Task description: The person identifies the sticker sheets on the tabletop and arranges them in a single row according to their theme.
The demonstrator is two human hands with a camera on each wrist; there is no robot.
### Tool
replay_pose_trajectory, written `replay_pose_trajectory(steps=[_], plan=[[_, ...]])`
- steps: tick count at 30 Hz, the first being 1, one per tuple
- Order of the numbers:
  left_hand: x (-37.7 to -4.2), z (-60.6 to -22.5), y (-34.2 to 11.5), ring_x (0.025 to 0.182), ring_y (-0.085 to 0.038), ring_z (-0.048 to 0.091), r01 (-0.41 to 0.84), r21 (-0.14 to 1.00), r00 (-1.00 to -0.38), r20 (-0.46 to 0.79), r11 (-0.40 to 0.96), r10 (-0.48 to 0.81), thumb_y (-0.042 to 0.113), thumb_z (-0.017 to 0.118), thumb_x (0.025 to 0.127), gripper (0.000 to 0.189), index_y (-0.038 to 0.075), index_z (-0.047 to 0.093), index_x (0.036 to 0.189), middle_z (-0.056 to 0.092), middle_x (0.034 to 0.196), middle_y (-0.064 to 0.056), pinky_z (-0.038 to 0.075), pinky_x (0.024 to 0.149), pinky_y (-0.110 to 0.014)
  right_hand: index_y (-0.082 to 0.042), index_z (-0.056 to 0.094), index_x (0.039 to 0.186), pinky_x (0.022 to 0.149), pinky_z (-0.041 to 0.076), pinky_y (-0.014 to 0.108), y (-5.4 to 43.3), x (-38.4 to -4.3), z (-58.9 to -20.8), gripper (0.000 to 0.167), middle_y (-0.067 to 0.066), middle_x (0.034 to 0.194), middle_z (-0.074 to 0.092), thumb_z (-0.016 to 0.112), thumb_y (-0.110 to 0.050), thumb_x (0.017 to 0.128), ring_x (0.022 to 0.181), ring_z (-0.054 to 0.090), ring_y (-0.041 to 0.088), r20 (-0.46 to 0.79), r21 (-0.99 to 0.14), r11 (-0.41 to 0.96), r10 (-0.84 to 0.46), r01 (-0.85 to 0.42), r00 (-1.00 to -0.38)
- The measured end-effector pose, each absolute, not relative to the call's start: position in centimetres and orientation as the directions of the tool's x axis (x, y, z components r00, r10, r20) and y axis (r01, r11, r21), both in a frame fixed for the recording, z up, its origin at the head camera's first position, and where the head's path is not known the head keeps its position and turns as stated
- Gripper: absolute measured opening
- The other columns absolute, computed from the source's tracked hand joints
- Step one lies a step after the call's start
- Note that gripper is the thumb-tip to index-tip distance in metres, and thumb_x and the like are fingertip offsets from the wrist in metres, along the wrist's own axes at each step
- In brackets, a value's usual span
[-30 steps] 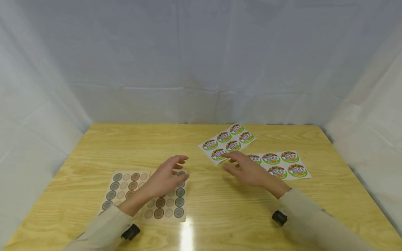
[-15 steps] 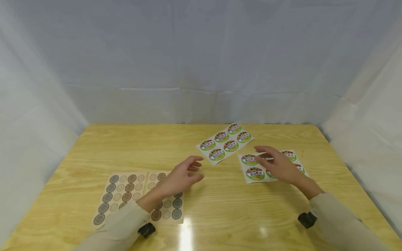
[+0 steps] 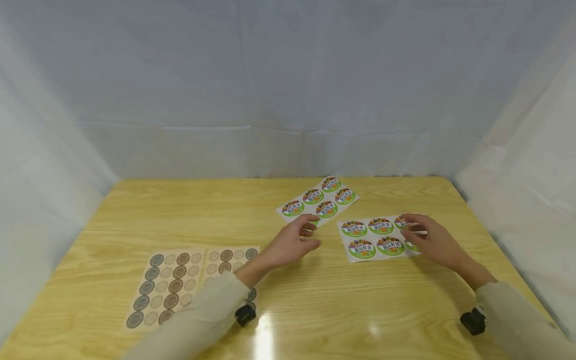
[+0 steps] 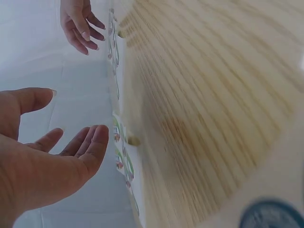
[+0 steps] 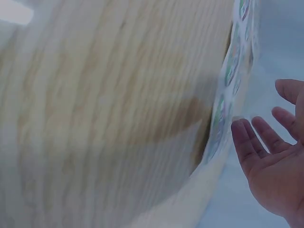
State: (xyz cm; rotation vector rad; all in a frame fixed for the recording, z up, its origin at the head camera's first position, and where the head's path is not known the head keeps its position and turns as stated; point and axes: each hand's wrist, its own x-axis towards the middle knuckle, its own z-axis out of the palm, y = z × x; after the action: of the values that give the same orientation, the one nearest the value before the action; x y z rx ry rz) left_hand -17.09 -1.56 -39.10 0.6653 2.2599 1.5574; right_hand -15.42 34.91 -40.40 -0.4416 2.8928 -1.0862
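Note:
My left hand [image 3: 290, 244] hovers above the table with its fingers loosely bent and nothing held. It covers the near corner of a white sticker sheet [image 3: 315, 200] with round, colourful fruit-like labels, which lies at an angle at the back. My right hand [image 3: 438, 245], fingers relaxed and parted, is over the right end of a second white sticker sheet [image 3: 373, 240] of the same labels. In the right wrist view, a small gap seems to separate the fingertips [image 5: 237, 124] from that sheet.
Two beige sheets [image 3: 168, 287] of small round grey, brown and pale stickers lie side by side at the front left, the right one partly under my left sleeve [image 3: 211, 305]. The wooden table [image 3: 342, 310] is enclosed by white sheeting [image 3: 288, 90] behind and at both sides.
Both hands have moved right. My right hand has passed from between the two white sheets to the far end of the right one; my left hand has left the beige sheets.

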Motion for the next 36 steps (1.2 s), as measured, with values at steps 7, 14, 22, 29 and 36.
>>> replay_pose_trajectory(steps=[7,14,22,29,36], plan=[[-18.2,-40.0,1.1,0.118,-0.034,0.05,0.206,0.897,-0.848,-0.035,0.39,0.528,0.015,0.064,0.091,0.058,0.006,0.039,0.143,0.05,0.13,-0.02,0.042,0.096,-0.042,0.008,0.041,0.137,0.077,0.048,0.057,37.2,-15.7,-41.3,0.052,0.034,0.132,0.039,0.055,-0.024,0.099,0.103,0.053,0.049,0.118,-0.572,0.788,-0.196,-0.228,-0.973],[-19.1,-40.6,3.5,0.117,-0.03,0.05,0.246,0.833,-0.867,-0.038,0.495,0.496,0.016,0.067,0.088,0.064,0.004,0.037,0.143,0.052,0.128,-0.019,0.042,0.096,-0.041,0.012,0.033,0.14,0.08,0.043,0.062,38.2,-17.1,-41.3,0.064,0.04,0.131,0.033,0.057,-0.028,0.097,0.107,0.046,0.054,0.038,-0.551,0.821,-0.158,-0.152,-0.987],[-19.2,-41.2,5.2,0.122,-0.034,0.045,0.272,0.739,-0.889,-0.052,0.616,0.455,0.015,0.071,0.082,0.071,0.002,0.037,0.142,0.048,0.132,-0.021,0.037,0.101,-0.041,0.013,0.027,0.142,0.086,0.034,0.067,38.4,-18.1,-42.2,0.077,0.045,0.133,0.026,0.059,-0.038,0.094,0.115,0.033,0.056,-0.037,-0.542,0.837,-0.116,-0.077,-0.993],[-19.4,-41.1,5.9,0.121,-0.033,0.045,0.31,0.623,-0.89,-0.076,0.718,0.45,0.027,0.073,0.085,0.077,-0.002,0.033,0.144,0.044,0.134,-0.022,0.038,0.101,-0.039,0.009,0.022,0.146,0.09,0.025,0.072,37.7,-18.2,-41.7,0.088,0.044,0.14,0.015,0.062,-0.047,0.09,0.124,0.017,0.062,-0.114,-0.533,0.846,-0.092,-0.017,-0.989],[-19.4,-41.0,6.9,0.125,-0.039,0.038,0.295,0.565,-0.891,-0.128,0.771,0.435,0.042,0.072,0.084,0.08,0.001,0.037,0.144,0.037,0.138,-0.021,0.035,0.102,-0.045,0.008,0.018,0.147,0.093,0.024,0.07,37.5,-18.2,-41.6,0.094,0.044,0.141,0.011,0.064,-0.048,0.088,0.126,0.013,0.062,-0.177,-0.558,0.829,-0.083,0.03,-0.981]])
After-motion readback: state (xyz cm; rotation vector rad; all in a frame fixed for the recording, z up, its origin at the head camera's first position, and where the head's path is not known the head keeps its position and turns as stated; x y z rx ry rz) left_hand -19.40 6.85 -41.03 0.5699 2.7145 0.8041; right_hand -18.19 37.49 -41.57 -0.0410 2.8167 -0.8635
